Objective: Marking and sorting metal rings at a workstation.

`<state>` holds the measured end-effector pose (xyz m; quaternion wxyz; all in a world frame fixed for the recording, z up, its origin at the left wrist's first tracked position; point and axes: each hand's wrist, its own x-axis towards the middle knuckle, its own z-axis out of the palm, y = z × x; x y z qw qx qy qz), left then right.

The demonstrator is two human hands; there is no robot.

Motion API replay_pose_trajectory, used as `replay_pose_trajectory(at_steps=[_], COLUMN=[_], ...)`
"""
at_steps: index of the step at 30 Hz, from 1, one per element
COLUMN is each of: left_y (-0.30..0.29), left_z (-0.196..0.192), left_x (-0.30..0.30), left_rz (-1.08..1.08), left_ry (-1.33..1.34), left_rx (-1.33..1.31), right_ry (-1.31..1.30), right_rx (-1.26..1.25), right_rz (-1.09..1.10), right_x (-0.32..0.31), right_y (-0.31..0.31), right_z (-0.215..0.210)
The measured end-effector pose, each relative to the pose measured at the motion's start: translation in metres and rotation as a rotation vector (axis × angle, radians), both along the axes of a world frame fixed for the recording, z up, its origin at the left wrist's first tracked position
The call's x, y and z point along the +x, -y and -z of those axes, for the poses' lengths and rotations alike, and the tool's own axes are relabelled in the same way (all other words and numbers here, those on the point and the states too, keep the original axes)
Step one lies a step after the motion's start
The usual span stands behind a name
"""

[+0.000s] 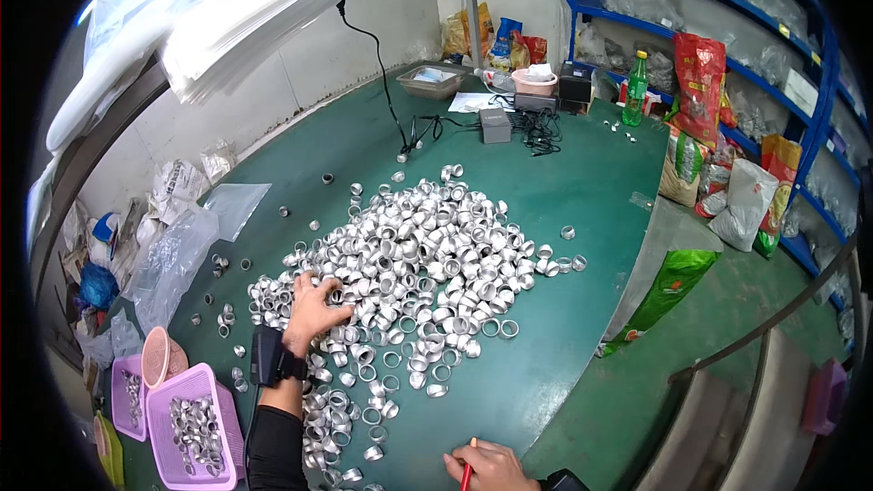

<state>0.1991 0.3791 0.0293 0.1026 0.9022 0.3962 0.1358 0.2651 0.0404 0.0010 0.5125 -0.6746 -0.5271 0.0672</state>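
A large heap of silver metal rings (pixel 436 245) is spread over the green tabletop (pixel 546 191). At the heap's left side, my left hand (pixel 314 309) reaches in with thumb and fingers apart, its fingertips touching rings. I cannot see it gripping any single one. Near the table's front edge, my right hand (pixel 496 468) is closed around a slim red pen-like tool (pixel 466 475), whose lower end runs out of the picture. No ring shows in the right hand.
Lilac baskets (pixel 227 418) with metal rings stand at lower left, beside a pink round basket (pixel 162 359). Clear plastic bags (pixel 177 255) lie along the left edge. Behind are a grey adapter (pixel 496 125), cables and a green bottle (pixel 636 91). Blue shelving (pixel 823 109) stands right.
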Motion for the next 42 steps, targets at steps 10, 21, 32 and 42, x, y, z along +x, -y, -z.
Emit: replay_pose_trajectory(at_steps=[10, 21, 32, 42], left_y=[0.051, 0.104, 0.195, 0.257], left_z=[-0.008, -0.012, -0.024, -0.013], left_x=[-0.029, -0.074, -0.145, -0.230], left_rz=[-0.056, 0.215, 0.469, 0.211], left_ry=[-0.100, -0.005, -0.125, 0.020], left_rx=[-0.295, -0.340, -0.085, -0.094], right_ry=[0.081, 0.080, -0.033, -0.108], right_rx=[0.028, 0.050, -0.159, -0.089], right_rz=[-0.030, -0.041, -0.304, -0.492], right_x=[0.002, 0.003, -0.024, -0.083], right_y=[-0.002, 0.008, -0.012, -0.025], right_z=[0.010, 0.007, -0.020, -0.015])
